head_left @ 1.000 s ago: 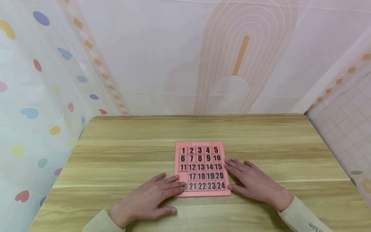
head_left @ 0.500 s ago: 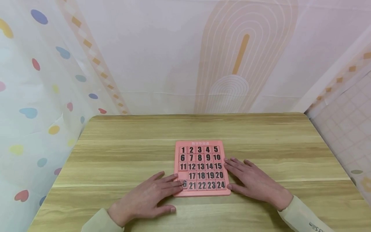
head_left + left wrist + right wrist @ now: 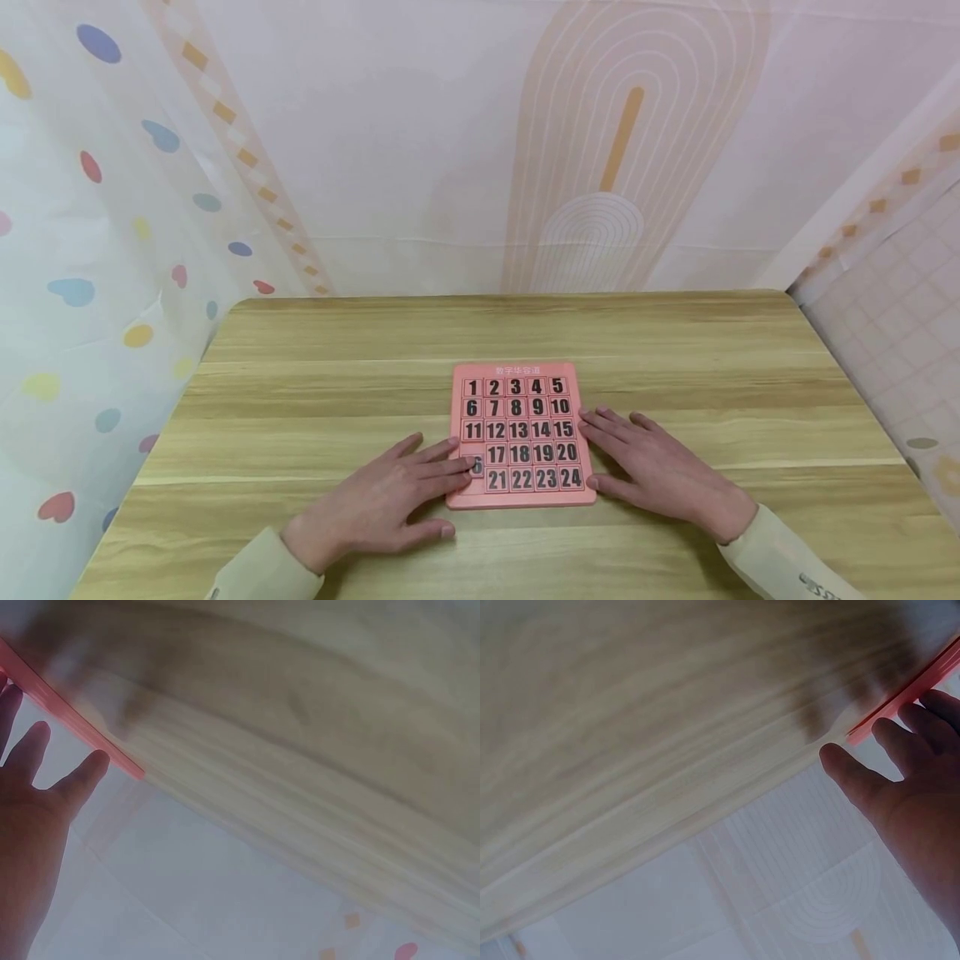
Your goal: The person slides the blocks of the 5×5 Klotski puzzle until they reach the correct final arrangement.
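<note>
A pink sliding number puzzle (image 3: pixel 517 499) lies flat on the table in the head view. Its numbered tiles run in order from 1 at the top left to 24 at the bottom right. My left hand (image 3: pixel 390 500) has a fingertip on a tile (image 3: pixel 478 469) in the left column; the tile shows a 6, its left part is covered, and it sits between the fourth and fifth rows. With fingers extended, my right hand (image 3: pixel 660 477) touches the board's right edge. In both wrist views only the puzzle's edge (image 3: pixel 84 729) shows beside the fingers.
The wooden table (image 3: pixel 360 367) has rounded far corners. Behind it hangs a pale patterned cloth (image 3: pixel 405 167), with another dotted cloth (image 3: pixel 82 350) along the left and a checked one (image 3: pixel 907 292) on the right.
The tile under my left fingertip has slid upward from the bottom row, exposing part of the slot below it. My left hand has moved up slightly with it; the right has stayed put.
</note>
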A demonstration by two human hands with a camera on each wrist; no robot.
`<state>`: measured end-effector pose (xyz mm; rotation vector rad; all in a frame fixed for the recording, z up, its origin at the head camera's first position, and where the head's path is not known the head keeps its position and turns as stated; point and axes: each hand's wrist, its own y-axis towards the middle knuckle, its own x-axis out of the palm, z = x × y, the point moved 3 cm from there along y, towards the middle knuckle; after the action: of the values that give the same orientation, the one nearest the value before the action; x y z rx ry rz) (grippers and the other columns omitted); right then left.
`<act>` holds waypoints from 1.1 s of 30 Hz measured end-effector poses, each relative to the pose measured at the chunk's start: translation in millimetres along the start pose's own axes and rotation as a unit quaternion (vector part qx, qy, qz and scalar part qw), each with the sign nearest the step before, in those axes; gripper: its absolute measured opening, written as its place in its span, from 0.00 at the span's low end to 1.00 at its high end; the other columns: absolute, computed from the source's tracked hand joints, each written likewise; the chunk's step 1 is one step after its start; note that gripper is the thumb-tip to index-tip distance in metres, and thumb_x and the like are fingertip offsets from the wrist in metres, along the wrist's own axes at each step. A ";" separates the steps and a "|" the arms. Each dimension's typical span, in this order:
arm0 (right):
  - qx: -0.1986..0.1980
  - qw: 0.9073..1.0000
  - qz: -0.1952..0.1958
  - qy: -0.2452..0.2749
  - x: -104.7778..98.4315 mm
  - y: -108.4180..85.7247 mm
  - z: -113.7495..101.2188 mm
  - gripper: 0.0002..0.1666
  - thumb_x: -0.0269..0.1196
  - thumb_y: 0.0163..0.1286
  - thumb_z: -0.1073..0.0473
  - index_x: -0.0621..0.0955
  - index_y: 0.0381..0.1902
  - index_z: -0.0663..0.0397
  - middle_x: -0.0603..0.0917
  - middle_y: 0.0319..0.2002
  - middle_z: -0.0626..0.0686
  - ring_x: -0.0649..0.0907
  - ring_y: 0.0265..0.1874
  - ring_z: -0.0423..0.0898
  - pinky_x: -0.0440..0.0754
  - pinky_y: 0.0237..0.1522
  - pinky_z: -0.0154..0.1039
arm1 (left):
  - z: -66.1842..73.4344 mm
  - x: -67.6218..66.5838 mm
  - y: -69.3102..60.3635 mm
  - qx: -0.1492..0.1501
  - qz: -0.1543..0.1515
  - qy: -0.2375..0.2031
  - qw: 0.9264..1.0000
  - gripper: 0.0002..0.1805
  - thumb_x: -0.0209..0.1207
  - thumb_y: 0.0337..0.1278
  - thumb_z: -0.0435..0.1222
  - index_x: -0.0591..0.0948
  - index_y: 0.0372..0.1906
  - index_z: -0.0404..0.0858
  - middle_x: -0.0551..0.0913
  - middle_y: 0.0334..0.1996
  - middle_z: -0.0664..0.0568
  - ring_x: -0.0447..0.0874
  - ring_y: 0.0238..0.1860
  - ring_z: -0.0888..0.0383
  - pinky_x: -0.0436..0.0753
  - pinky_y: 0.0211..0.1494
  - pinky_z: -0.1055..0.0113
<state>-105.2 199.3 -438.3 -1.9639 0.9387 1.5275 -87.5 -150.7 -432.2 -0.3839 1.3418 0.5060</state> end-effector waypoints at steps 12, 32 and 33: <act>0.000 1.000 -0.001 -0.002 2.1 0.0 -0.1 0.41 0.60 0.77 0.37 0.71 0.76 0.57 0.70 0.76 0.54 0.68 0.75 0.56 0.68 0.71 0.65 | -3.0 -1.4 3.9 -0.006 -0.005 -0.005 1.000 0.34 0.53 0.72 0.62 0.77 0.72 0.46 0.73 0.73 0.56 0.64 0.77 0.51 0.63 0.76 0.37; 0.013 1.000 -0.018 -0.004 0.3 0.9 -0.2 0.42 0.61 0.75 0.37 0.70 0.77 0.55 0.68 0.77 0.53 0.67 0.76 0.55 0.66 0.73 0.64 | -8.3 -2.6 7.1 -0.009 0.001 0.016 1.000 0.35 0.51 0.73 0.63 0.78 0.71 0.45 0.75 0.72 0.54 0.66 0.76 0.51 0.63 0.77 0.38; 0.013 1.000 -0.018 -0.005 -0.2 0.9 -0.3 0.42 0.62 0.75 0.37 0.70 0.77 0.56 0.69 0.77 0.53 0.67 0.76 0.55 0.66 0.73 0.64 | -7.9 -2.3 7.3 -0.009 0.001 0.018 1.000 0.35 0.51 0.73 0.63 0.78 0.71 0.46 0.74 0.72 0.53 0.66 0.76 0.51 0.63 0.77 0.39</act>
<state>-105.7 198.5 -438.0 -1.9418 0.9106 1.4975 -98.3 -149.1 -431.2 -0.4074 1.3740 0.5151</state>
